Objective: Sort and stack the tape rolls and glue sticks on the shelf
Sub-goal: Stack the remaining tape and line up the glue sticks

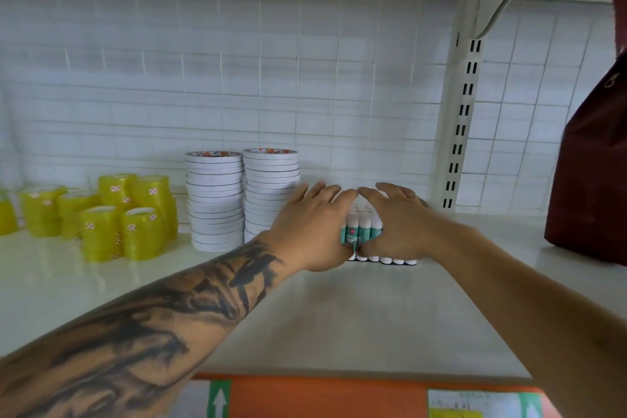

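White shelf (pixel 339 309) holding a block of upright glue sticks (pixel 364 226), left hand (pixel 312 224) and right hand (pixel 393 220) cupped round it, fingers curled over the top, white tape stacks (pixel 242 197) just left, yellow rolls (pixel 101 214) further left

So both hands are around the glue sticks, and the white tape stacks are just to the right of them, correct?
Not quite. In the head view the white tape stacks stand just left of the glue sticks, not right. The left hand and right hand are indeed around the glue sticks.
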A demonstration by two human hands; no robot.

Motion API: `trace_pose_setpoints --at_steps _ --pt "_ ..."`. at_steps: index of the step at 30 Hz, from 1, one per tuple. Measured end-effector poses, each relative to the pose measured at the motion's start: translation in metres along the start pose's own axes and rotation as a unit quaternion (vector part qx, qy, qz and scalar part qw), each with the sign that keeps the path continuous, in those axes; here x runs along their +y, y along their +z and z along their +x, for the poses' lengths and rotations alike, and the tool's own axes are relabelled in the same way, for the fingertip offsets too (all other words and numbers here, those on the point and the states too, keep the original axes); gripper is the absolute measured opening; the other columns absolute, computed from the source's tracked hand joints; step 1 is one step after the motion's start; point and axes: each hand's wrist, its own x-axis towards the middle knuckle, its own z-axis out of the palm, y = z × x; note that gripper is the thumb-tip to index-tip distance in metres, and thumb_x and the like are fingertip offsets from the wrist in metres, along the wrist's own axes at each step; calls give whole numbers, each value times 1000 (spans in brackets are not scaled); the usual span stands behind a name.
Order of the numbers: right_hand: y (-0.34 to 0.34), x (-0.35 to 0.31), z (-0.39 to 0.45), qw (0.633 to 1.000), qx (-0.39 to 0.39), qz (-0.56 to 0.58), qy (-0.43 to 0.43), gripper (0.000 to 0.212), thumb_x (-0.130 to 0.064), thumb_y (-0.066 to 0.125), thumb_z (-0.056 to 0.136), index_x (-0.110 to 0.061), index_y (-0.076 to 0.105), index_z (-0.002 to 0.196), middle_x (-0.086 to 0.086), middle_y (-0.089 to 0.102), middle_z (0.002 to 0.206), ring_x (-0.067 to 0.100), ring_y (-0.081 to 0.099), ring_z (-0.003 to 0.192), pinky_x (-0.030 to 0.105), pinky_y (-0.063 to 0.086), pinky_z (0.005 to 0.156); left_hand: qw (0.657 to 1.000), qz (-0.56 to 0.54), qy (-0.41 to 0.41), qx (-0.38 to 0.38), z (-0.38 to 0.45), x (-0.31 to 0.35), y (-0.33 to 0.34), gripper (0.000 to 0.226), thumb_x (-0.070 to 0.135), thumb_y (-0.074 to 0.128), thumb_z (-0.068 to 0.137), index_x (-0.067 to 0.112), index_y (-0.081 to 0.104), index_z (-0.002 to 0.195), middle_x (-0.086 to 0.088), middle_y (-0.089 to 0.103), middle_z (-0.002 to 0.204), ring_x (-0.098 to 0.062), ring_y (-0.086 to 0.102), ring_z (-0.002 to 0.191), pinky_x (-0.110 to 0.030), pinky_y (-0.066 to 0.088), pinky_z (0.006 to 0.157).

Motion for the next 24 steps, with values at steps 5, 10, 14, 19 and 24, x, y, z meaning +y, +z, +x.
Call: trace_pose_setpoints --at_steps 5,10,14,19,24 --pt "-33 -39 4 997 35 34 -56 91 -58 71 81 -38 24 157 -3 24 164 24 22 150 47 30 119 998 10 -21 51 -40 -39 -67 72 49 64 89 26 38 152 3 48 152 -22 42 139 -33 26 116" --pt "-61 -99 28 989 84 42 -118 71 -48 69 88 -36 38 151 -2 36 158 24 32 144 45 36 116 991 -20 -118 54 -48 -114 -123 49 51 65 89 32 58 134 12 65 131 -17 59 119 -38 47 102" --pt "-67 -144 53 989 77 16 -126 71 -49 68 88 -34 37 150 -4 45 150 23 41 137 43 39 110 991 -32 -133 -10 -45 -162 -130 40 52 66 90 32 66 125 14 70 116 -14 58 111 -35 49 97" --pt "-61 -174 73 995 43 -12 -86 58 -48 68 88 -32 46 140 -5 58 131 21 49 112 42 39 101 993 -30 -95 -58 -31 -196 -109 33 53 65 92 33 70 117 14 69 107 -15 63 101 -35 52 86" --pt "-65 -173 83 996 18 -8 -86 38 -35 74 89 -21 63 122 0 64 118 21 58 103 37 51 87 988 -96 -74 -93 -17 -209 -95 16 39 70 94 28 73 104 13 68 90 -9 63 85 -26 46 67"
